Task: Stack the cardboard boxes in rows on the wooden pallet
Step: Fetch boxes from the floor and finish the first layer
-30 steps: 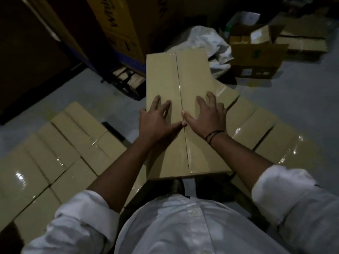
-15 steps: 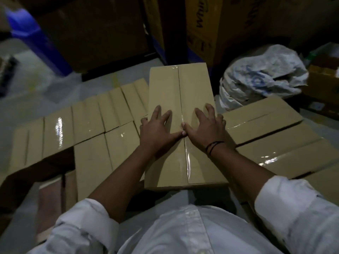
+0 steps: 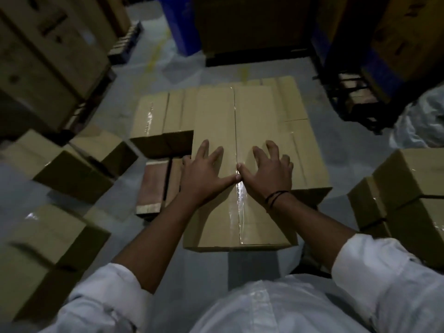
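Swung round since a moment ago, the long tan taped cardboard box (image 3: 216,111) now overhangs the stacked tan boxes (image 3: 151,114) on the wooden pallet (image 3: 151,186), my left hand (image 3: 206,176) and right hand (image 3: 266,176) flat on top, fingers (image 3: 204,150) spread, clasping nothing; stiff, probably light, tape-slick, so I'd grip its bottom edges.

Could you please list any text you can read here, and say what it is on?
No text is legible.
Large carton at the left: dark print, too blurred to read.
Large carton at the right: dark print, blurred and cut off by the frame edge.
Taped box in the middle: no print visible.
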Demonstrator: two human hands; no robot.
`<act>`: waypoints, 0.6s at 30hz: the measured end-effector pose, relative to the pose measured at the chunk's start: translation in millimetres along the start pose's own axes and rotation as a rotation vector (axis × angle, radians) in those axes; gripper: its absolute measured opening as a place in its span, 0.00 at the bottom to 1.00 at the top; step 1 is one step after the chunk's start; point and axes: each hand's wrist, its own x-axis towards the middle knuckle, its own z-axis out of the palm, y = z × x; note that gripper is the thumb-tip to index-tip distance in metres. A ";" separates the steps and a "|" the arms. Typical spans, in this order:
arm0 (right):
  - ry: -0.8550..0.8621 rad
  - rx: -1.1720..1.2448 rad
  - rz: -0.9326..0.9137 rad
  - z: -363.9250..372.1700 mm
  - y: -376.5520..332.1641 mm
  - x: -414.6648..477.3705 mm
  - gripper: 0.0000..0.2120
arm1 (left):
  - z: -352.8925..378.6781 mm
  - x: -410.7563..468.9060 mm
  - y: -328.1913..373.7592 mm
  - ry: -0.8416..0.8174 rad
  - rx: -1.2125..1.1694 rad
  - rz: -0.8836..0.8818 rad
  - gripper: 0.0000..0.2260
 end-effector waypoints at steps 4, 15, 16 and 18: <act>-0.047 0.009 -0.112 28.4 -59.5 -14.7 0.31 | -11.8 -25.1 -68.5 0.026 0.019 -0.111 0.47; -0.097 -0.018 -0.230 95.7 -145.0 17.5 0.29 | -25.6 -7.7 -168.0 0.027 -0.023 -0.264 0.47; -0.103 -0.016 -0.232 102.8 -150.4 23.8 0.30 | -23.6 -0.1 -176.8 0.025 -0.026 -0.261 0.47; -0.122 -0.009 -0.238 118.3 -160.1 38.0 0.30 | -20.8 17.1 -193.8 0.012 -0.023 -0.262 0.47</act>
